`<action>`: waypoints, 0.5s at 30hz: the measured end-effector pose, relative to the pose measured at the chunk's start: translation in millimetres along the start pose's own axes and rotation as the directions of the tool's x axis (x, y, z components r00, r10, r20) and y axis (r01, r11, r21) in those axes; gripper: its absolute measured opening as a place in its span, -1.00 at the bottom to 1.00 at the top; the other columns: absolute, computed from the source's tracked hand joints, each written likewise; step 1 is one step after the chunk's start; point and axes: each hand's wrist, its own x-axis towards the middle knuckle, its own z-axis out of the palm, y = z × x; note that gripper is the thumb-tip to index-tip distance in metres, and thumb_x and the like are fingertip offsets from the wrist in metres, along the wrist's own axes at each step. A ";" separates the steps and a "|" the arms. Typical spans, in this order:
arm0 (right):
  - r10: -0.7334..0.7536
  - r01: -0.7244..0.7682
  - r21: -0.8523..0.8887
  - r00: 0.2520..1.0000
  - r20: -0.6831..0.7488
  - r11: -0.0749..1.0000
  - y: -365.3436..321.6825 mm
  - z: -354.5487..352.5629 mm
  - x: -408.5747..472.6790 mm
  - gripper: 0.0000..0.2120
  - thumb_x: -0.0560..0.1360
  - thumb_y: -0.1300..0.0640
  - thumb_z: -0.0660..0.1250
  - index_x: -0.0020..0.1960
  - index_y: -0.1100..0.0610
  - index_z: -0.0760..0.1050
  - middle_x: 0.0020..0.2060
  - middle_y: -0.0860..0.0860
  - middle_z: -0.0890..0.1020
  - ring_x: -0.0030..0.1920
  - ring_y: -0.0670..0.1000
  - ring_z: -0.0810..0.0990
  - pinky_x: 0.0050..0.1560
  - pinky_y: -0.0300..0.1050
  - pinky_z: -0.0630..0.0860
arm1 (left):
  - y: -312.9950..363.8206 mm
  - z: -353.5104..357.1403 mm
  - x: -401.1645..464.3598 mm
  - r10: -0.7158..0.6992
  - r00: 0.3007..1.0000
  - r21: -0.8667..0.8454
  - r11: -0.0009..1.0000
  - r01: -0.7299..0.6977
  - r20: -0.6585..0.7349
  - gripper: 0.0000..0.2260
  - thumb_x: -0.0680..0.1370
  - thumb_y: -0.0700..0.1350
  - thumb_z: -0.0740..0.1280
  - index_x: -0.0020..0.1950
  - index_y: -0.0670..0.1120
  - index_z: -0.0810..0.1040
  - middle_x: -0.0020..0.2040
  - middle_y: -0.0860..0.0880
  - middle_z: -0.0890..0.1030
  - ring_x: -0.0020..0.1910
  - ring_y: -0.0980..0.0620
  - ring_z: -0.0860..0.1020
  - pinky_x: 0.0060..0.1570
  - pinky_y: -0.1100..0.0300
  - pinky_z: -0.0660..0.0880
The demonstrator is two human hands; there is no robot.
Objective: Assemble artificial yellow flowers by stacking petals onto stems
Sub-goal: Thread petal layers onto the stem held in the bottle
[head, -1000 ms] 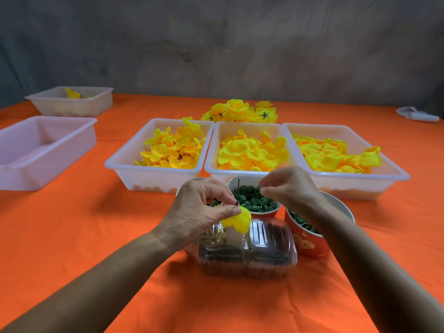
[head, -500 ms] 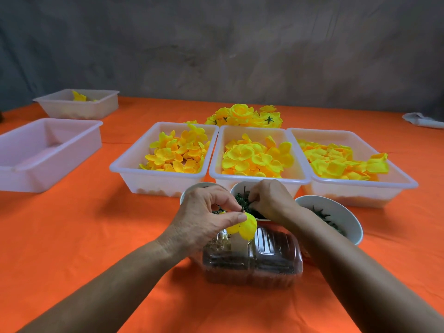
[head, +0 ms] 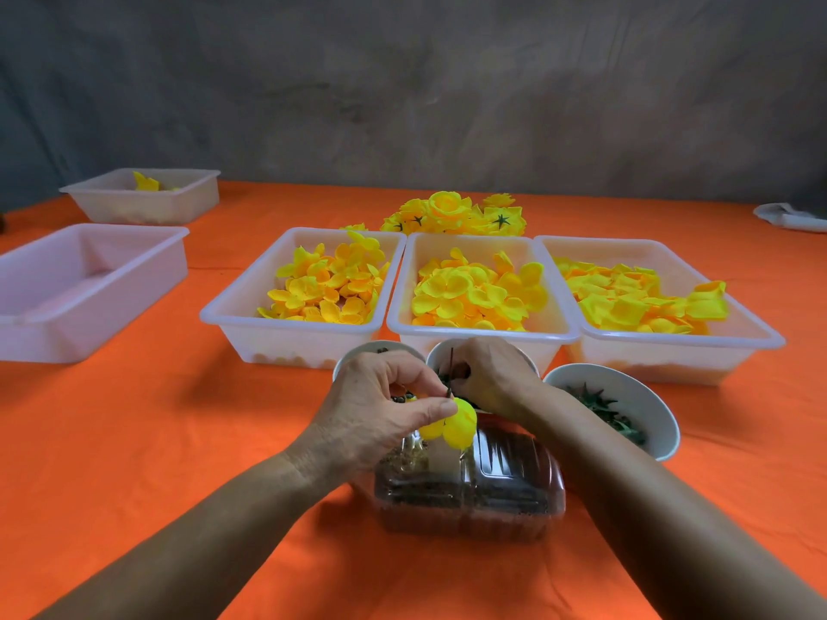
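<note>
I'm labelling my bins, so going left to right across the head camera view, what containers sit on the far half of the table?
Empty tray → small far tray → left petal tray → middle petal tray → right petal tray.

3 petal trays (head: 481, 335) side by side, 3 bowls (head: 662, 409) before them

A single head-worn, wide-angle camera looks forward and down from the person's own position, close above both forearms. Its view runs across the orange table (head: 112, 440), over three white trays (head: 295, 333) set side by side, to the grey backdrop (head: 402, 82) standing behind the table's far edge.
</note>
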 end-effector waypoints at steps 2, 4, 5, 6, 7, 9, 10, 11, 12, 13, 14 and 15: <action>0.021 -0.020 0.007 0.998 -0.056 1.000 -1.4 1.6 -0.6 -0.78 0.41 0.23 0.30 -0.02 0.05 0.64 -0.10 0.05 0.65 -0.05 0.10 0.56 -0.22 -0.15 0.36 | 0.7 0.2 -0.1 -0.008 1.000 -0.016 1.000 0.009 0.016 -0.76 0.31 -0.23 0.56 -0.40 0.08 0.61 -0.24 0.00 0.64 -0.23 0.09 0.59 -0.11 0.04 0.53; 0.054 -0.043 0.088 0.990 -0.134 0.995 0.0 2.2 -1.9 -0.79 0.43 0.26 0.29 -0.04 0.08 0.65 -0.12 0.09 0.65 -0.05 0.14 0.56 -0.16 -0.10 0.40 | 0.8 0.1 -0.1 -0.014 1.000 -0.025 1.000 0.015 0.020 -0.74 0.31 -0.23 0.56 -0.40 0.11 0.61 -0.24 0.02 0.64 -0.24 0.13 0.59 -0.12 0.07 0.53; 0.077 -0.055 0.131 0.982 -0.172 0.990 1.7 2.1 -2.3 -0.79 0.44 0.28 0.28 -0.05 0.10 0.65 -0.12 0.12 0.64 -0.04 0.17 0.55 -0.12 -0.08 0.41 | 0.3 0.1 -0.1 -0.014 1.000 -0.021 1.000 0.015 0.018 -0.74 0.31 -0.22 0.56 -0.41 0.11 0.61 -0.24 0.02 0.64 -0.24 0.12 0.59 -0.12 0.07 0.53; 0.101 -0.067 0.165 0.973 -0.206 0.984 3.5 2.0 -2.5 -0.78 0.45 0.30 0.27 -0.04 0.12 0.65 -0.10 0.15 0.64 -0.02 0.20 0.55 -0.09 -0.07 0.42 | -0.3 0.0 0.2 -0.013 1.000 -0.017 1.000 0.013 0.014 -0.75 0.31 -0.21 0.56 -0.41 0.11 0.61 -0.24 0.00 0.64 -0.23 0.11 0.59 -0.12 0.06 0.54; 0.122 -0.075 0.200 0.965 -0.233 0.977 4.8 2.1 -2.9 -0.77 0.46 0.31 0.26 -0.01 0.13 0.65 -0.08 0.16 0.65 -0.01 0.20 0.57 -0.05 -0.07 0.44 | -0.8 -0.2 0.4 -0.014 1.000 -0.015 1.000 0.014 0.011 -0.75 0.31 -0.20 0.57 -0.40 0.11 0.61 -0.24 -0.01 0.64 -0.22 0.08 0.60 -0.12 0.04 0.54; 0.146 -0.070 0.275 0.953 -0.266 0.959 6.5 3.2 -3.9 -0.76 0.46 0.34 0.27 0.01 0.16 0.64 -0.10 0.18 0.67 -0.02 0.19 0.61 0.00 -0.05 0.50 | -1.2 -0.2 0.5 -0.021 1.000 -0.021 1.000 0.021 0.008 -0.77 0.30 -0.20 0.57 -0.39 0.11 0.63 -0.23 -0.03 0.64 -0.21 0.03 0.60 -0.12 0.00 0.55; 0.155 -0.069 0.305 0.951 -0.268 0.950 6.7 3.6 -4.8 -0.75 0.45 0.37 0.26 0.00 0.17 0.65 -0.14 0.19 0.68 -0.05 0.18 0.62 0.01 -0.04 0.51 | -1.4 0.1 0.6 -0.026 1.000 -0.024 0.999 0.026 0.005 -0.77 0.30 -0.20 0.57 -0.37 0.11 0.64 -0.22 -0.03 0.64 -0.21 0.00 0.61 -0.12 -0.02 0.55; 0.171 -0.074 0.345 0.950 -0.262 0.936 7.1 3.9 -5.9 -0.74 0.43 0.39 0.25 -0.03 0.18 0.65 -0.19 0.20 0.68 -0.09 0.17 0.64 -0.01 -0.03 0.53 | -1.2 0.4 0.6 -0.031 1.000 -0.026 0.999 0.031 0.003 -0.78 0.30 -0.21 0.57 -0.36 0.11 0.64 -0.22 -0.03 0.64 -0.21 0.00 0.61 -0.11 -0.04 0.55; 0.197 -0.080 0.412 0.949 -0.248 0.908 7.6 4.4 -7.0 -0.73 0.42 0.41 0.24 -0.05 0.20 0.65 -0.26 0.20 0.68 -0.16 0.16 0.66 -0.04 -0.01 0.56 | -0.9 0.7 0.4 -0.036 0.999 -0.026 0.999 0.036 0.003 -0.78 0.30 -0.20 0.57 -0.35 0.11 0.65 -0.22 -0.01 0.64 -0.21 0.01 0.61 -0.11 -0.04 0.56; 0.225 -0.086 0.496 0.947 -0.227 0.864 8.1 4.8 -8.4 -0.73 0.41 0.43 0.23 -0.07 0.23 0.64 -0.32 0.20 0.67 -0.23 0.15 0.66 -0.08 0.00 0.60 | -0.9 0.6 0.0 -0.039 0.999 -0.026 0.999 0.040 0.008 -0.79 0.30 -0.20 0.57 -0.34 0.11 0.65 -0.22 0.00 0.64 -0.21 0.04 0.61 -0.12 -0.02 0.56; 0.251 -0.090 0.573 0.945 -0.208 0.815 8.5 4.9 -9.9 -0.75 0.41 0.45 0.22 -0.07 0.25 0.63 -0.37 0.19 0.65 -0.29 0.13 0.66 -0.15 -0.01 0.62 | -1.0 0.6 -0.4 -0.040 0.999 -0.025 0.999 0.040 0.014 -0.79 0.31 -0.19 0.57 -0.34 0.11 0.65 -0.23 0.01 0.64 -0.22 0.06 0.61 -0.12 0.00 0.56; 0.270 -0.090 0.635 0.943 -0.193 0.768 9.0 4.6 -11.4 -0.76 0.42 0.46 0.22 -0.08 0.25 0.62 -0.40 0.17 0.64 -0.35 0.11 0.65 -0.22 -0.06 0.63 | -1.3 0.3 -0.8 -0.039 0.999 -0.025 0.999 0.039 0.015 -0.80 0.31 -0.19 0.57 -0.34 0.11 0.65 -0.23 0.00 0.64 -0.22 0.07 0.60 -0.12 0.02 0.55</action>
